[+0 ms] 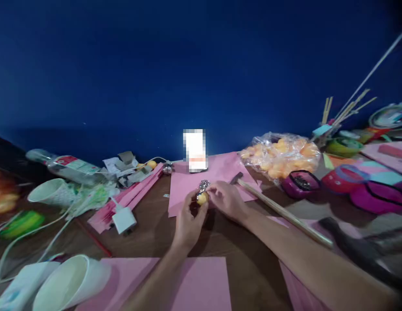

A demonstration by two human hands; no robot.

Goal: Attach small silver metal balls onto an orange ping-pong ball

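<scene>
So I'm watching this through the head cam, and it's all fiddly finger work right now. My left grip (189,222) is closed around a small yellow ball (202,198), pinched between thumb and fingers. My right grip (231,202) is right beside it, fingertips drawn in close to the ball's upper side. Can't tell if those fingers have anything tiny between them, too small and blurry. A silvery cluster (204,185) sits just past the left fingertips, and I can't say whether it touches the ball.

Looks to me like a two-handed fine-handling step: left steadies, right does the delicate bit. I'd say the next move calls for a light, steady pinch on the left and small, careful fingertip motions on the right. Squeeze too hard and the ball could slip.

Both grips are over the bench (149,224), near the front edge of a pink sheet (183,190). The hammer (285,210) lies to the right of my right grip, and a clear bag of yellow-orange pieces (282,155) is further out past it.
</scene>
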